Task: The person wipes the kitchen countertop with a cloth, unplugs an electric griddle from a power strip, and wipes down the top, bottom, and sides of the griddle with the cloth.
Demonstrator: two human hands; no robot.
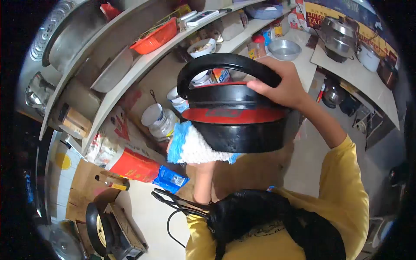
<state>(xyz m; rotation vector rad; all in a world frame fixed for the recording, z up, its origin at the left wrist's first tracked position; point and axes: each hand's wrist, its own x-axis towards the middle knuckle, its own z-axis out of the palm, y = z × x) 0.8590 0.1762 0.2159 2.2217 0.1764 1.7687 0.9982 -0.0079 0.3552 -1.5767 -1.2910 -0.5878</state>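
Note:
My right hand [286, 82] is closed round the right end of a thick black arched handle. The handle belongs to a black and red appliance [247, 136], held up in front of my chest; its exact kind I cannot make out. It has a glossy black lower body and a red band around the middle. A fluffy white cloth [197, 145] with blue edges lies against the appliance's lower left side. Beneath that cloth is my left hand [203, 167], gripping it, with most of its fingers covered.
Shelves on the left carry an orange basket [155, 37], a bowl [202, 47] and glass jars [162, 123]. A red and white bag [132, 164] stands below them. On the right counter are a steamer pot [339, 37] and a white pot [369, 58]. A metal basin [284, 48] sits at the back.

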